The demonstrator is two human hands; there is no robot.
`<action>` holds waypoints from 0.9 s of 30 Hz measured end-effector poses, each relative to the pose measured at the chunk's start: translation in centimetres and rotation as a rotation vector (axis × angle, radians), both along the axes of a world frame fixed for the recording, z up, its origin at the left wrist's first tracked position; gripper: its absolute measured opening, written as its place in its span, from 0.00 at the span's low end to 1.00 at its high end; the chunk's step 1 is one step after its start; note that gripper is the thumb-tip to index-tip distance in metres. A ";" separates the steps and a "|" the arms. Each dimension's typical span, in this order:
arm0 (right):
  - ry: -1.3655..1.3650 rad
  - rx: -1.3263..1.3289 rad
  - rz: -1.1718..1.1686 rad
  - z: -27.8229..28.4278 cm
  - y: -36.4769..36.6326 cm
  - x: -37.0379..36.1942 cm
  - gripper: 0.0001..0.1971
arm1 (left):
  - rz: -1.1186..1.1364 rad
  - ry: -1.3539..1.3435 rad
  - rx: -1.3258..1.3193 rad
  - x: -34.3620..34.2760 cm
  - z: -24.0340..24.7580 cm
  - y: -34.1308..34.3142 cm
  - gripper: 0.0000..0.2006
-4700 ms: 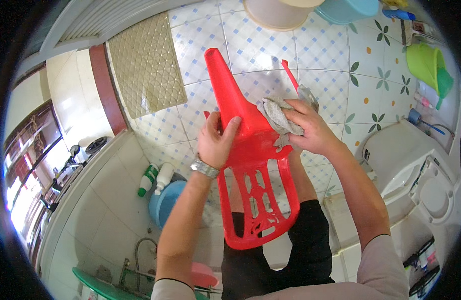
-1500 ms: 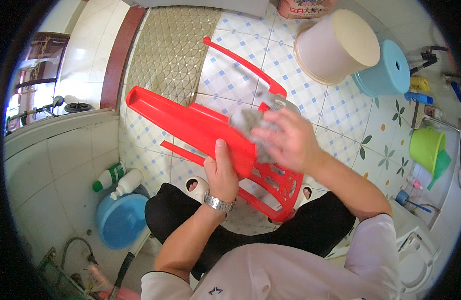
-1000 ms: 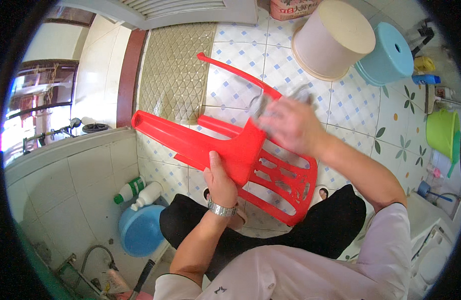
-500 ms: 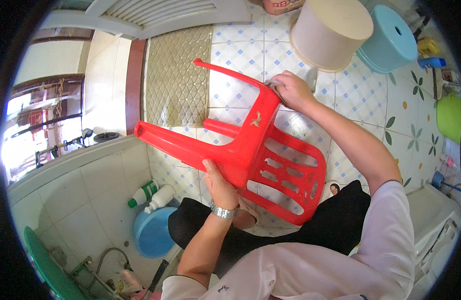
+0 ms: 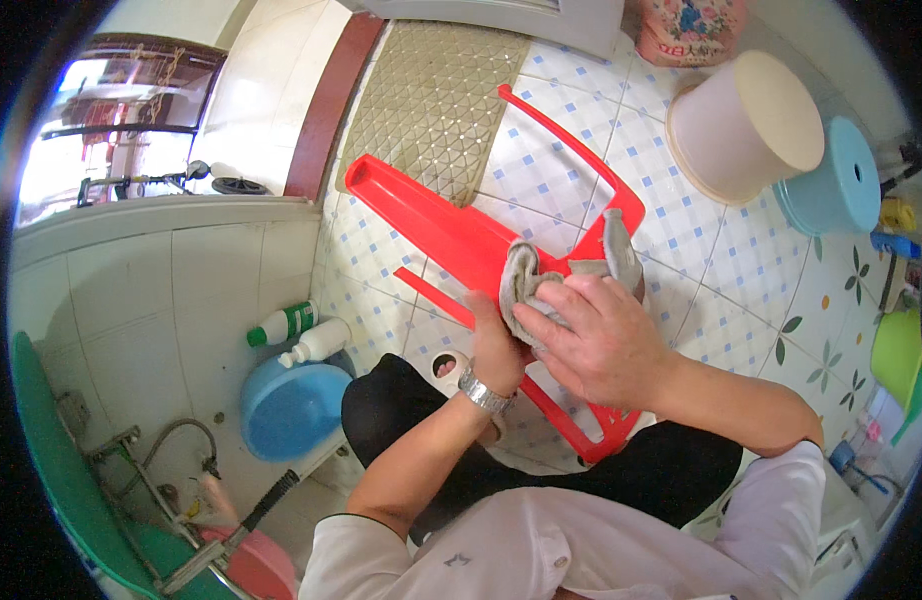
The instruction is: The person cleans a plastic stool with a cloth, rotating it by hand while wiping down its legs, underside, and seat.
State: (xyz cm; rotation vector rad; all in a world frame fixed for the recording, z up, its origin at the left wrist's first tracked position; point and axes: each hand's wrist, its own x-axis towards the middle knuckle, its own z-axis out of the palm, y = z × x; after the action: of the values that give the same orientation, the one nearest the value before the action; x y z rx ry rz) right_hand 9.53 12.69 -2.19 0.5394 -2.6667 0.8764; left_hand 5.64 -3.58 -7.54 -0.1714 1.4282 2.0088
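A red plastic chair (image 5: 431, 220) is tipped over in front of me, legs pointing away to the upper left and slatted back down by my knees. My left hand (image 5: 496, 345) is closed on the chair near the base of a leg; its fingertips are partly hidden. A crumpled grey cloth (image 5: 522, 272) lies against the chair's seat area, with one end hanging over toward the far side. Closed over that cloth, my right hand (image 5: 606, 340) presses it to the red plastic, right beside my left hand.
Beyond the chair lie a beige mat (image 5: 421, 110) and blue-dotted tiles. A cream stool (image 5: 746, 125), a light blue stool (image 5: 836, 185) and a flowered bag (image 5: 689, 30) stand far right. To the left are a blue basin (image 5: 291, 405), two bottles (image 5: 316, 341) and a metal frame (image 5: 216, 550).
My right hand has brought the cloth from the chair's far edge in toward my left hand. The chair has turned and tilted, and the whole view has shifted.
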 end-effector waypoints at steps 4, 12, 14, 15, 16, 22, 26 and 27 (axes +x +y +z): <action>0.019 0.034 0.050 0.4 -0.4 -3.9 0.12 | -0.142 -0.104 -0.135 0.2 -1.1 -0.7 0.51; 0.087 0.002 -0.059 -1.4 -4.4 -17.0 0.12 | -0.276 0.151 -0.309 0.7 -0.9 0.4 0.19; 0.133 0.041 -0.069 -1.5 -5.0 -18.2 0.13 | -0.178 0.317 -0.273 1.1 -0.8 0.8 0.20; 0.189 0.003 -0.013 -1.5 -4.9 -17.7 0.13 | -0.088 0.478 -0.239 1.2 -0.9 1.0 0.22; 0.189 0.009 0.003 -1.1 -4.5 -16.7 0.13 | -0.071 0.476 -0.236 0.9 -0.4 0.9 0.22; -0.083 0.406 0.110 2.4 -3.7 -11.3 0.11 | -0.249 0.535 -0.432 0.9 -0.2 0.6 0.29; 0.103 0.373 0.012 1.6 -4.5 -15.2 0.06 | -0.144 0.615 -0.464 1.1 -0.2 2.0 0.33; 0.107 0.389 -0.010 1.4 -4.7 -16.4 0.06 | -0.143 0.621 -0.446 1.1 -0.3 2.2 0.33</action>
State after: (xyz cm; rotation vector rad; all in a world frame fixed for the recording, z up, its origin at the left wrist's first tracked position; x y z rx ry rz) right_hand -6.90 7.96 -0.78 0.6370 -2.7445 0.3105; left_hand 6.73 -1.38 -7.83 0.3909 2.1947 1.6647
